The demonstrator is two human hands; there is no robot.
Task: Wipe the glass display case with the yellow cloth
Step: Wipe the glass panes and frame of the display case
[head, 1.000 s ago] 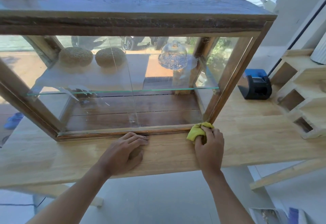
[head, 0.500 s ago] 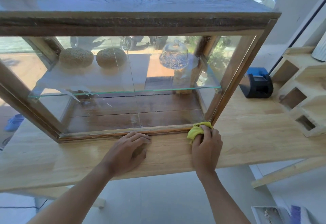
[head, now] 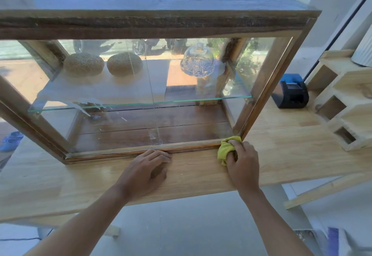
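A wood-framed glass display case (head: 267, 86) stands on a pale wooden counter (head: 60, 177). Inside, a glass shelf (head: 141, 103) carries two woven round pieces and a cut-glass dome (head: 197, 60). My right hand (head: 242, 165) is closed around a bunched yellow cloth (head: 226, 150), pressed against the case's bottom right front corner. My left hand (head: 146, 170) lies flat on the counter, fingers apart, fingertips touching the lower frame rail near its middle.
A black and blue device (head: 290, 92) sits on the counter to the right of the case. Further right stands a pale wooden rack (head: 346, 102) with open compartments. The counter's front edge is just below my wrists, with tiled floor (head: 181, 225) beneath.
My right hand with the cloth has stayed at the bottom right corner, shifting only slightly. My left hand has not moved on the counter. The view has drifted a little.
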